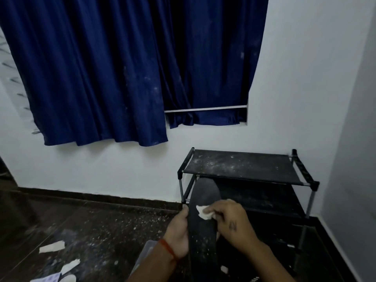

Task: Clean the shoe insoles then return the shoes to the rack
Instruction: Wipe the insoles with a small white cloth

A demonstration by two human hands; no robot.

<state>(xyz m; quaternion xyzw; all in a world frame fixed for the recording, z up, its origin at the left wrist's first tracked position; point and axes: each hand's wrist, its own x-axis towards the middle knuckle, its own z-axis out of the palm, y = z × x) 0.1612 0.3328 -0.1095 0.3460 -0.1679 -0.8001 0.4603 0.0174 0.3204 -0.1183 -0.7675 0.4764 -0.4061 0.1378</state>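
Head view: a black insole (203,216) stands upright between both hands. The left hand (178,233) grips its left edge. Right hand (232,222) fingers pinch a white tissue (203,212) against its face. Just beyond the fingers stands a dusty black shoe rack (244,165).

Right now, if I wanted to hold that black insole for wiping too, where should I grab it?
Probably grip the insole along its long left edge near the middle, coming in from the left, as the left hand does. It is long, flat and thin, standing toe-up, so a pinch across the edge steadies it and leaves the face free for the right hand with its white wipe.
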